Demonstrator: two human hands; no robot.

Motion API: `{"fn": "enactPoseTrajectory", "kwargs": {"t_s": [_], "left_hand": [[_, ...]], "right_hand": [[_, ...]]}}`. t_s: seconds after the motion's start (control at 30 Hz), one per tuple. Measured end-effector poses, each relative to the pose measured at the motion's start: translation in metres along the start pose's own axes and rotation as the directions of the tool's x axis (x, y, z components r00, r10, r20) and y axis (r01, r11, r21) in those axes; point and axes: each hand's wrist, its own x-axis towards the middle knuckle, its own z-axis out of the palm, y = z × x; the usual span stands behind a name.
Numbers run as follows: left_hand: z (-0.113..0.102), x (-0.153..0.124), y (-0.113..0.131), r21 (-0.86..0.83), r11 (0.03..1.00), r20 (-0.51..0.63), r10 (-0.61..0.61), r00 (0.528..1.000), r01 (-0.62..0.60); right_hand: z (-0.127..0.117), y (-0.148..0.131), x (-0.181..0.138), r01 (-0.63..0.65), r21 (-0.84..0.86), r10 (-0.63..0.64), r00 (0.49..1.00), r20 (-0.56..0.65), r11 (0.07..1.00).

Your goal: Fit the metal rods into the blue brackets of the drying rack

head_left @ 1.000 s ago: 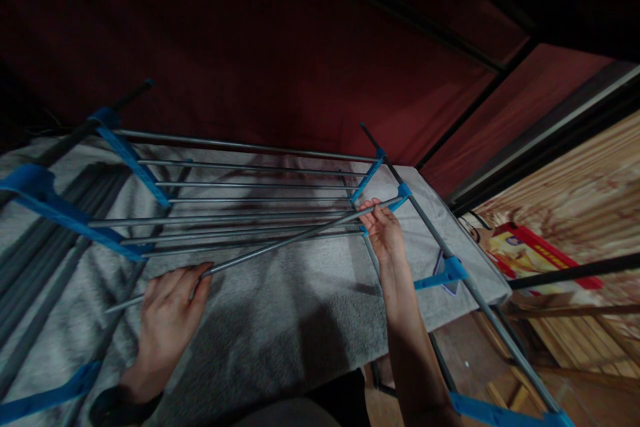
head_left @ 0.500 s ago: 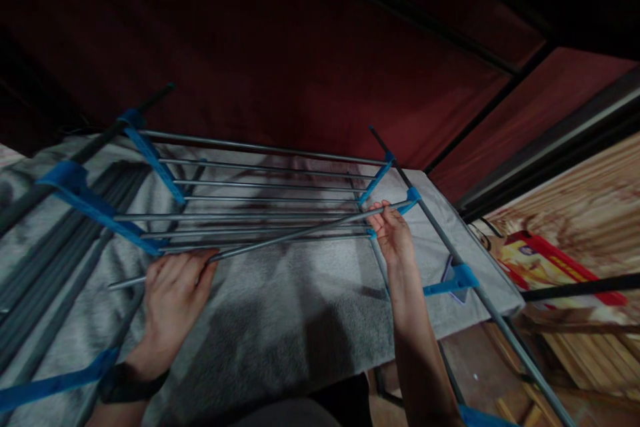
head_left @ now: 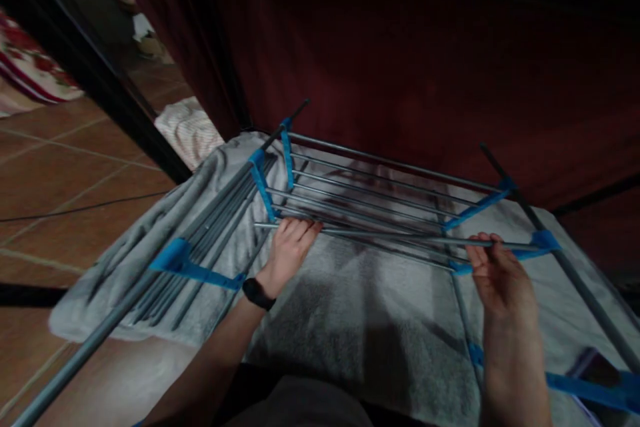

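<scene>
While the drying-rack frame (head_left: pixel 385 203) stands over the grey blanket (head_left: pixel 320 333), you hold a slender grey rod (head_left: pixel 395 235) crosswise between your two hands. Your left hand (head_left: pixel 293 243) is closed over the rod near its left end, knuckles uppermost; the short free tip projects past this hand, beside the lower end of a blue bracket (head_left: pixel 263 187), though contact cannot be determined. Your right hand (head_left: pixel 507 287) has its fingers curled loosely about the rod near the other end, with the palm partly exposed. The rod's right end meets a second blue bracket (head_left: pixel 545 241) on the right side pole (head_left: pixel 585 293); how deeply it is seated cannot be told. Behind it, further thin rods span the frame toward the blanket's far edge, along a dark red curtain (head_left: pixel 400 93). A bundle of loose rods (head_left: pixel 215 230) lies toward the blanket's left edge. You wear a black wristband (head_left: pixel 257 293) on the left.
</scene>
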Motion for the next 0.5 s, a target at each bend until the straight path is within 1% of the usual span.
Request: {"fn": "enactPoseTrajectory", "kwargs": {"t_s": [0.13,0.2,0.37,0.5], "left_hand": [[0.0,-0.001,0.003,0.072,0.997,0.045,0.023,0.999,-0.027],[0.0,0.001,0.004,0.104,0.994,0.054,0.033,0.998,-0.038],[-0.004,0.008,0.004,0.133,0.99,0.03,0.044,0.999,-0.048],[-0.007,0.017,0.004,0.162,0.985,-0.018,0.059,0.998,-0.055]], "right_hand": [[0.001,-0.002,0.0,-0.01,-0.029,0.008,0.998,-0.056,1.0],[0.001,-0.004,0.0,-0.015,-0.06,0.011,0.998,-0.064,0.998],[-0.006,-0.003,0.006,0.023,-0.101,-0.017,0.998,0.063,0.995],[-0.013,-0.002,0.016,-0.009,-0.079,0.016,0.995,0.094,0.997]]}}
